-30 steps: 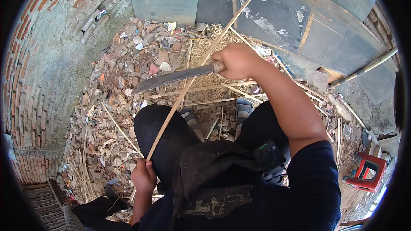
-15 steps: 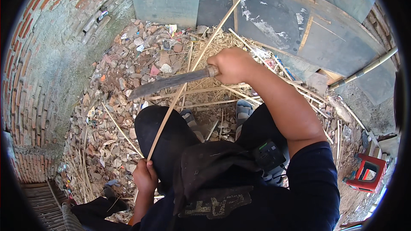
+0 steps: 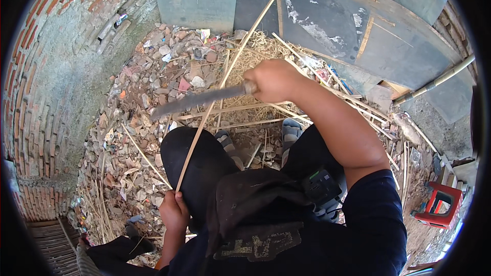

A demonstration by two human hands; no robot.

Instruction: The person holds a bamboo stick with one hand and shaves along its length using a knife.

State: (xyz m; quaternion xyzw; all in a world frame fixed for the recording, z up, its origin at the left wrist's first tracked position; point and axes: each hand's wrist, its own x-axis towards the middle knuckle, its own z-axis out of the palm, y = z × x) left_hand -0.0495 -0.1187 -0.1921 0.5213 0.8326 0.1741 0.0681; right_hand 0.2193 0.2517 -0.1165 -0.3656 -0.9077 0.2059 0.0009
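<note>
Long strip (image 3: 195, 143) angled farther left; right hand (image 3: 272, 79), knife (image 3: 197, 100) nearer body.

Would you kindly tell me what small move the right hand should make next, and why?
Probably a short stroke of the knife along the pale strip, well short of the left hand: the right hand grips the knife, which crosses the strip, and the left hand pinches it nearer the body.

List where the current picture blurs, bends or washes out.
In the head view, the knife in the right hand is smeared, while the pale strip looks fairly sharp; in the head view, the brick wall curves along the rim; also in the head view, white glare shows below the red stool.
</note>
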